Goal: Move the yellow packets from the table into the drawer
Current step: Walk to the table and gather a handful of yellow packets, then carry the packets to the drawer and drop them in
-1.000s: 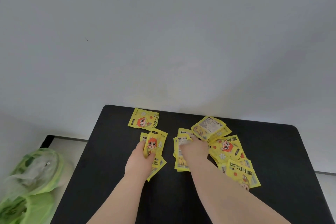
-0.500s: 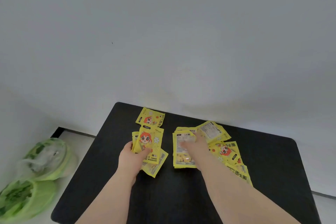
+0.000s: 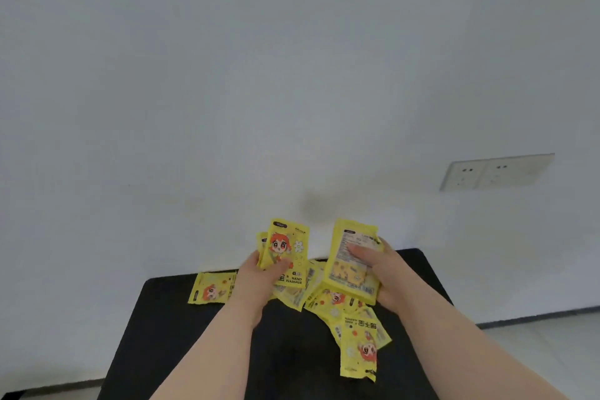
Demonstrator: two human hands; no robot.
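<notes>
Our left hand pinches a fan of packets, held up above the table; our right hand grips a stack just right of it. Beneath them loose packets lie on the table, with one lone packet far left.

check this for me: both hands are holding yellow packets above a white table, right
Not quite. The table is black, not white. The rest holds: the head view shows the left hand and the right hand each holding yellow packets above it.
</notes>
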